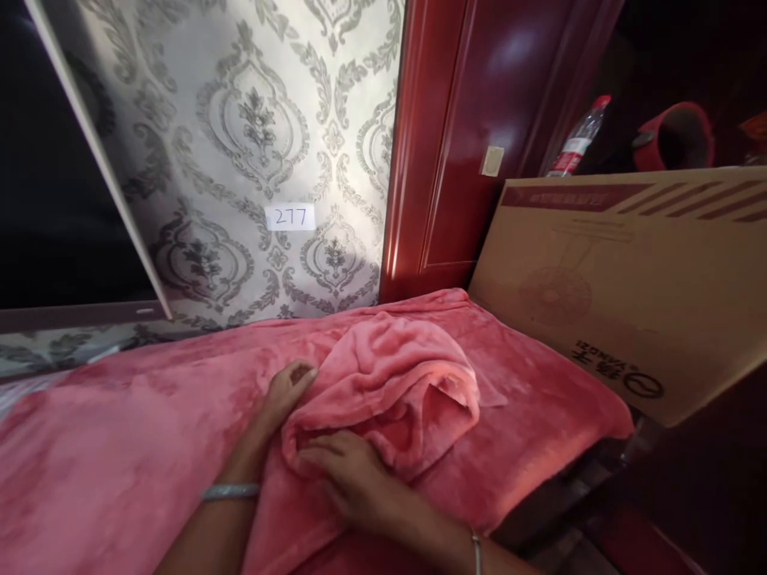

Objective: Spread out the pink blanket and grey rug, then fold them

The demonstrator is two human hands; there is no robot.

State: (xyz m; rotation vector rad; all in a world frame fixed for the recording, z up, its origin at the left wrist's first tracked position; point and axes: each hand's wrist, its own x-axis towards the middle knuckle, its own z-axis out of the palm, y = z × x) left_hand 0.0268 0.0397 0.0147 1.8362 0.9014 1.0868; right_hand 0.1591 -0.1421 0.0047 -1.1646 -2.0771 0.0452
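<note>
A bundle of pink plush cloth (383, 351) lies heaped with folds and an opening toward me, on a pink plush cover (168, 415) of the same colour. My left hand (292, 385) is at the bundle's left side, its fingers curled against the cloth and partly hidden. Just in front, my right hand (347, 471) is closed on the near left rim of the opening. Its fingertips rest at the fold, and its thumb is out of sight.
On the right stands a large cardboard box (623, 271), with a plastic bottle (578, 144) and a red ring-shaped object (674, 136) behind it. A dark screen (65, 176) is at left. A patterned wall (252, 160) and red wooden panel (461, 144) close off the back.
</note>
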